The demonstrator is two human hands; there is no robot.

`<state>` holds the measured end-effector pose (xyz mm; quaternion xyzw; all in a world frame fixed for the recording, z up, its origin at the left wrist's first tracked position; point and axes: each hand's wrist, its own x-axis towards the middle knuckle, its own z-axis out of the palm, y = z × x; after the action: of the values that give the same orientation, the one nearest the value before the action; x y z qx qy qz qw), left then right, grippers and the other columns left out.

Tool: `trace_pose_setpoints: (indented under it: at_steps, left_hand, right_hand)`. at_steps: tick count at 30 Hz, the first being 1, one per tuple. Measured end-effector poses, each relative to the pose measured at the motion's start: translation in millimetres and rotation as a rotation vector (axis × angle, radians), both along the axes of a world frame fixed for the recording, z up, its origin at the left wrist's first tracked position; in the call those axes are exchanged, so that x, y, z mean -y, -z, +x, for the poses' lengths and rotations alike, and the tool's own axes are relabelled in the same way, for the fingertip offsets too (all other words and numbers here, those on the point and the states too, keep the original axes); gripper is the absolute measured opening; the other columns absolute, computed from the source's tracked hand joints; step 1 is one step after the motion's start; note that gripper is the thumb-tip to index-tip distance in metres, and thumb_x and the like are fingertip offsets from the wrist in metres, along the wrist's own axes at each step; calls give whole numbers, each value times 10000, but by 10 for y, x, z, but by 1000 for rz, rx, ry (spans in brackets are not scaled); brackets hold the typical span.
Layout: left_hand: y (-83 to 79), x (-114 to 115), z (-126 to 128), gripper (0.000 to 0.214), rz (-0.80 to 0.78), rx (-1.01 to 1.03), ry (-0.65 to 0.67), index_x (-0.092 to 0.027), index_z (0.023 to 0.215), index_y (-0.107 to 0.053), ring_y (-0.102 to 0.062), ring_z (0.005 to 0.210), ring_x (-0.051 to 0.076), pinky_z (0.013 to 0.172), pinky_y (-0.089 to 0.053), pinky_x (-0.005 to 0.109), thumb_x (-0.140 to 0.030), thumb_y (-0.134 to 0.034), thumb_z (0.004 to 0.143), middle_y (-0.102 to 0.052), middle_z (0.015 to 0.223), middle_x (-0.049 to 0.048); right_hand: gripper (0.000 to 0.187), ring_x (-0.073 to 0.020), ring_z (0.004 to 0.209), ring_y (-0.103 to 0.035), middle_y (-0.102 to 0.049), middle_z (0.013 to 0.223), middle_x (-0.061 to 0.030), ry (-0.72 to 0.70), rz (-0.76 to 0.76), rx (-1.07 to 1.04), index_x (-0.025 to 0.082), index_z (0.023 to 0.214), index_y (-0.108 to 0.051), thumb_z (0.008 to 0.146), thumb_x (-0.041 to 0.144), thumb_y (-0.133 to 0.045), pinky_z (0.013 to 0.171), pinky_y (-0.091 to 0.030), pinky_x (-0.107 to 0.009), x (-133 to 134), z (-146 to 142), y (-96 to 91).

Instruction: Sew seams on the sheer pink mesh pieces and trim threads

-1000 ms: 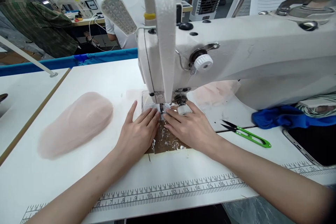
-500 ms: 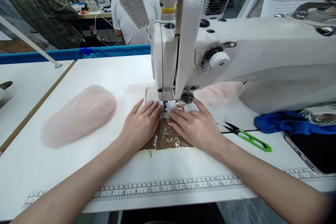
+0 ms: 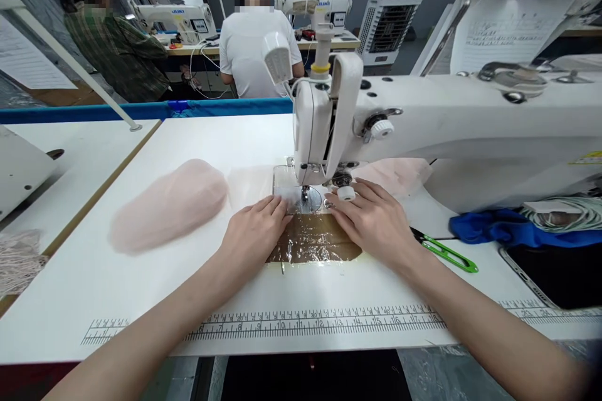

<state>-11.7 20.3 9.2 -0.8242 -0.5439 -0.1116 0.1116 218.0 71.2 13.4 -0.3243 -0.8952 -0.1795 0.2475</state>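
Note:
My left hand [image 3: 256,232] lies flat on the sewing machine bed, left of the presser foot [image 3: 305,195], its fingers stretched forward. On the other side my right hand [image 3: 374,216] rests with fingers extended, close to the white knob [image 3: 345,193] behind the needle area. Between my hands a shiny brown plate covered with clear film [image 3: 315,239] shows in the table. Sheer pale pink fabric [image 3: 249,185] stretches left of the foot, and more of it [image 3: 395,174] is bunched beyond my right hand. Whether cloth lies under my fingertips is hard to make out.
A pile of sheer pink fabric [image 3: 172,207] lies on the left. Green thread snips [image 3: 449,254], a blue cloth [image 3: 493,227] and a phone [image 3: 555,272] are on the right. The sewing machine arm [image 3: 451,109] spans above. Two people sit beyond the blue-edged table.
The view has tilted up, showing more of the room. My hands have drawn slightly apart and back from the presser foot, leaving the round needle plate in sight.

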Motion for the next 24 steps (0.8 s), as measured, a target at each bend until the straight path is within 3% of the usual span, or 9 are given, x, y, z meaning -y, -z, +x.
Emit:
trace_pose_setpoints:
  at_steps: [3, 4, 6, 9, 12, 15, 18, 21, 24]
  left_hand:
    - [-277, 160, -102, 303, -179, -7, -30, -198, 1116, -649, -692, 611, 195, 424, -437, 254, -147, -402, 948, -759, 821, 41]
    - [-354, 187, -138, 336, -198, 10, -32, -215, 1143, -641, -655, 526, 174, 404, -399, 250, -121, -395, 933, -756, 804, 29]
    - [-447, 184, -207, 381, -152, 33, -62, -219, 1214, -609, -628, 502, 157, 418, -377, 262, -112, -405, 910, -750, 983, 61]
    - [-421, 74, -295, 414, -148, 75, -93, -202, 1287, -570, -633, 544, 166, 431, -357, 276, -230, -515, 877, -651, 1245, 123]
    - [-316, -19, -351, 342, -223, 154, -56, -200, 1161, -658, -610, 530, 169, 444, -342, 267, -313, -544, 858, -733, 1011, 92]
    - [-278, 36, -378, 244, -225, 209, -27, -210, 918, -727, -569, 486, 165, 452, -322, 261, -315, -513, 867, -719, 696, 47]
    - [-319, 269, -384, 281, -218, 287, -32, -210, 779, -706, -553, 474, 166, 437, -293, 257, -336, -483, 895, -664, 571, 26]
    - [-360, 652, -350, 289, -193, 389, -83, -208, 804, -655, -522, 476, 155, 440, -290, 247, -363, -445, 927, -606, 544, 0]
    - [-347, 1101, -247, 273, -352, 796, -129, -219, 808, -581, -391, 442, 109, 440, -258, 219, -425, -454, 933, -423, 494, -60]
  right_hand:
    - [219, -268, 921, -674, -751, 898, -85, 69, -24, 68, 163, 908, -734, 907, 162, -515, 763, -516, -388, 50, 117, -169]
    - [224, -271, 881, -682, -749, 908, -83, 101, -47, 96, 169, 905, -732, 905, 168, -508, 718, -518, -384, 89, 176, -220]
    - [242, -270, 781, -689, -746, 934, -76, 188, -91, 144, 190, 930, -725, 907, 200, -484, 591, -497, -364, 204, 332, -282]
    - [279, -287, 712, -684, -742, 925, -95, 375, -123, 211, 183, 1038, -698, 900, 252, -465, 454, -440, -340, 453, 619, -241]
    - [372, -315, 929, -679, -719, 1045, -145, 469, -117, 278, 113, 1220, -604, 906, 190, -421, 531, -513, -354, 723, 852, -89]
    - [413, -285, 1031, -655, -676, 1170, -166, 499, -131, 330, 75, 1242, -573, 867, 62, -401, 600, -544, -331, 896, 938, 32]
    - [425, -280, 989, -657, -688, 1135, -159, 558, -209, 323, 83, 1230, -580, 856, 24, -387, 547, -512, -314, 917, 915, 32]
    - [426, -312, 897, -654, -709, 961, -171, 615, -327, 217, 72, 1196, -604, 841, 20, -374, 523, -460, -321, 854, 890, -48]
    - [405, -311, 887, -648, -684, 959, -189, 617, -409, 61, 75, 1151, -627, 831, 45, -379, 574, -461, -323, 858, 877, -138]
